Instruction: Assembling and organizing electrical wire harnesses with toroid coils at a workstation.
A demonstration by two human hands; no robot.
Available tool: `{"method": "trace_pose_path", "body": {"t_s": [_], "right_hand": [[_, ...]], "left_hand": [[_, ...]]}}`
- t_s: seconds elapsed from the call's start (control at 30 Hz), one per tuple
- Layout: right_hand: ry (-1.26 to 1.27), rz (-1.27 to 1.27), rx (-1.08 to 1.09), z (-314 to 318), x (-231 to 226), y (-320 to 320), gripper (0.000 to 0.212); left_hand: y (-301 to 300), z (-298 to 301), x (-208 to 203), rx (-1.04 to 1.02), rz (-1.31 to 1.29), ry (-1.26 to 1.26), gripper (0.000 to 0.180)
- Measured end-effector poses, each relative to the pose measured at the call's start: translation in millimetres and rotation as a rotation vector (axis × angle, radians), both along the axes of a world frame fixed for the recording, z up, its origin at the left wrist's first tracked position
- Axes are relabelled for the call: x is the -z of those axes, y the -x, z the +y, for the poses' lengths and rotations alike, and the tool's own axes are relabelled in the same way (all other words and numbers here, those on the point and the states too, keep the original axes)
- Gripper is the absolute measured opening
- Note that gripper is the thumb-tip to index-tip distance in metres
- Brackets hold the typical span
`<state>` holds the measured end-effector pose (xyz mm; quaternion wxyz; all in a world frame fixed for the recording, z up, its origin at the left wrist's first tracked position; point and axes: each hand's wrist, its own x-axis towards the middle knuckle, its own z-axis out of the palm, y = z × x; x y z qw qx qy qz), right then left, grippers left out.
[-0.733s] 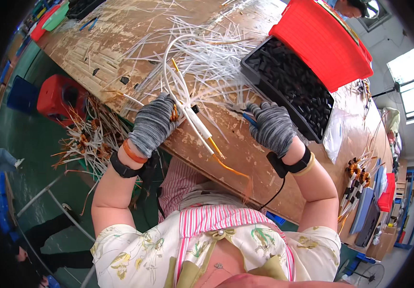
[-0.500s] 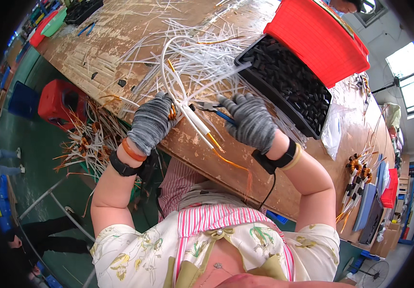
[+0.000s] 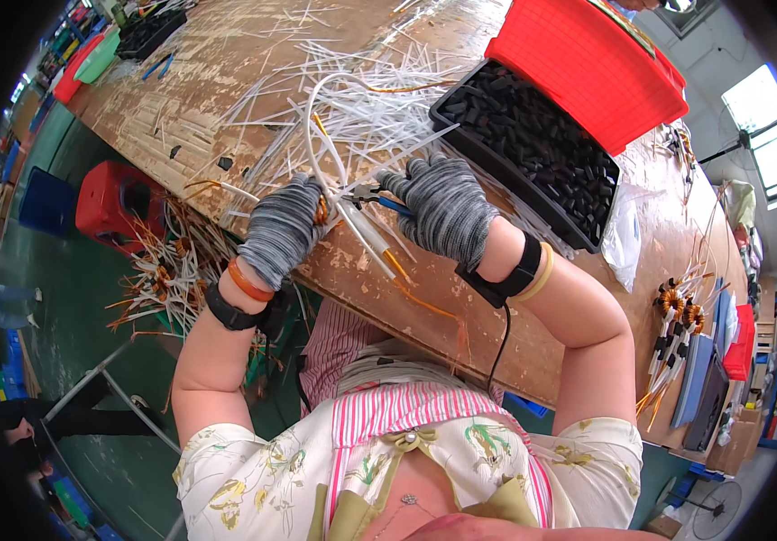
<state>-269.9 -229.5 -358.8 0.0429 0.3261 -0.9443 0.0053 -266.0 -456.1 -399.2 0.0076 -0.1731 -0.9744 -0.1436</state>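
Nearest, the left hand [image 3: 285, 225] in a grey knit glove clenches a bundle of white sleeved wires [image 3: 352, 216] at the worn wooden bench [image 3: 181, 108] edge. The right hand [image 3: 442, 207] grips blue-handled pliers [image 3: 379, 197] at the bundle; trimming seems underway, needing a steady squeeze. Beyond sits a black tray of small black parts [image 3: 533, 144].

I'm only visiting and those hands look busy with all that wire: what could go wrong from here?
The pliers in the right hand work close to the left hand, so a slip might nip a gloved finger. The white sleeved wires overhang the bench edge and could snag or slide off. Loose white tubes nearby could tangle in.
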Motion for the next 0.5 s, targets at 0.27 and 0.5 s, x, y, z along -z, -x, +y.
{"method": "trace_pose_path", "body": {"t_s": [0.27, 0.5], "right_hand": [[0.032, -0.455, 0.096, 3.7, 3.8, 17.2, 0.030], [0.200, -0.219, 0.015, 24.2, 21.0, 3.7, 0.030]], "left_hand": [[4.3, -2.8, -0.9, 0.019, -0.037, 0.034, 0.045], [3.4, -1.9, -0.2, 0.031, 0.011, -0.015, 0.045]]}}
